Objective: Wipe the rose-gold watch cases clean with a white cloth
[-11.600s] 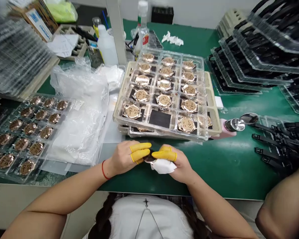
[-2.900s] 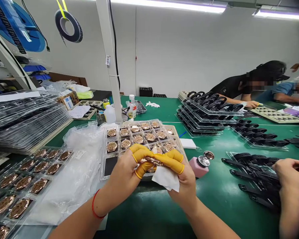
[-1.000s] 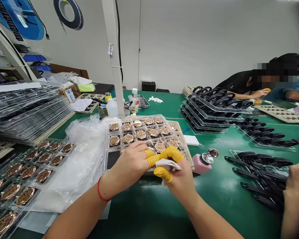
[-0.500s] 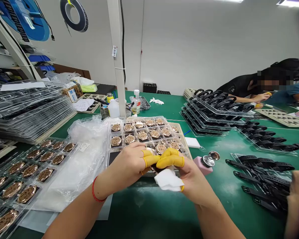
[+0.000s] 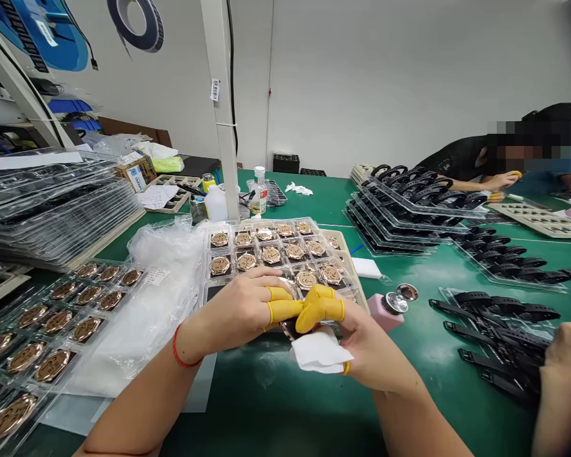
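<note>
Yellow finger covers are on both my hands, which meet over the front edge of a clear tray (image 5: pixel 238 251) of round rose-gold watch cases. My left hand (image 5: pixel 252 301) has its fingers closed on a dark watch case (image 5: pixel 290 328), mostly hidden under the fingers. From the other side my right hand (image 5: pixel 347 324) grips the same case, with a folded white wipe (image 5: pixel 321 352) held against its palm. Right of the tray stands a pink bottle (image 5: pixel 383 311) with a metal top, its lid raised.
Clear trays of watch cases (image 5: pixel 57 322) and plastic bags (image 5: pixel 157 304) lie at the left, below stacked trays (image 5: pixel 76 216). Black straps (image 5: pixel 499 330) and stacked strap trays (image 5: pixel 409 203) are at the right. Another person (image 5: pixel 476 158) sits beyond; a co-worker's hand (image 5: pixel 566 362) is at the right edge.
The view has shifted slightly. More of the dark watch case shows between my hands, and the white wipe has spread a little and hangs lower.
</note>
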`<state>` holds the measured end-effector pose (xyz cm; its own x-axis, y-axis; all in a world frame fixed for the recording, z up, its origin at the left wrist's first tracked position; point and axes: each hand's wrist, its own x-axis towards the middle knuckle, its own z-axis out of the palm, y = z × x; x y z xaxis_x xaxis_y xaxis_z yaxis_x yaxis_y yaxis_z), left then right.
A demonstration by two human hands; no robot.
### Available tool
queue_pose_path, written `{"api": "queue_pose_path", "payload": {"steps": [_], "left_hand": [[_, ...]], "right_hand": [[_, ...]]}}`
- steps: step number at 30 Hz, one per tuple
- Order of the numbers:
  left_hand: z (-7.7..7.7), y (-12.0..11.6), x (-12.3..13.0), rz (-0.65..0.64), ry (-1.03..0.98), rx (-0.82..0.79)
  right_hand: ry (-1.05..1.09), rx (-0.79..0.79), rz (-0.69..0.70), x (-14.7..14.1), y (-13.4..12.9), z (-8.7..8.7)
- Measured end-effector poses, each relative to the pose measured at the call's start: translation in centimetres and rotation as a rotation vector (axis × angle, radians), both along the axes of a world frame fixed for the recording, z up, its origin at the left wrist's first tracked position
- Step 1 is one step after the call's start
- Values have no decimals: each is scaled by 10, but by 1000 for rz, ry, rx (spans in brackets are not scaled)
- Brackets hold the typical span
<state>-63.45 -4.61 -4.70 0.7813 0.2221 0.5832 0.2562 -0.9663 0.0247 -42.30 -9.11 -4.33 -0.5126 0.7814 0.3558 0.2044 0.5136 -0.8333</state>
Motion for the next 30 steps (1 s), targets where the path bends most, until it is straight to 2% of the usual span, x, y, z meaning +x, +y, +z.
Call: {"api": "queue_pose_path", "payload": {"steps": [4, 9, 13, 16, 20, 23, 25, 28, 30], "left_hand": [[-1, 0, 6, -152, -136, -107], [-6, -2, 16, -332, -283, -260], [-14, -3, 19, -365, -383, -383], [-20, -5, 21, -359, -478, -448], [-23, -12, 30, -218, -548, -482], [-21, -20, 34, -67, -488, -478], [-20, -25, 32, 56, -446, -428], [-19, -29, 27, 215, -467, -400], [-20, -30, 28, 239, -514, -477]], "right_hand": [[85, 54, 62, 4, -4, 4], [168, 24, 137, 11, -8, 2], [202, 14, 120, 14, -10, 0], [232, 82, 64, 12, -8, -3], [224, 275, -98, 3, -1, -10], [223, 462, -293, -3, 5, -17], [214, 546, -358, -6, 7, -20], [242, 517, -364, -8, 7, -23], [338, 361, -368, -12, 6, -25]]}}
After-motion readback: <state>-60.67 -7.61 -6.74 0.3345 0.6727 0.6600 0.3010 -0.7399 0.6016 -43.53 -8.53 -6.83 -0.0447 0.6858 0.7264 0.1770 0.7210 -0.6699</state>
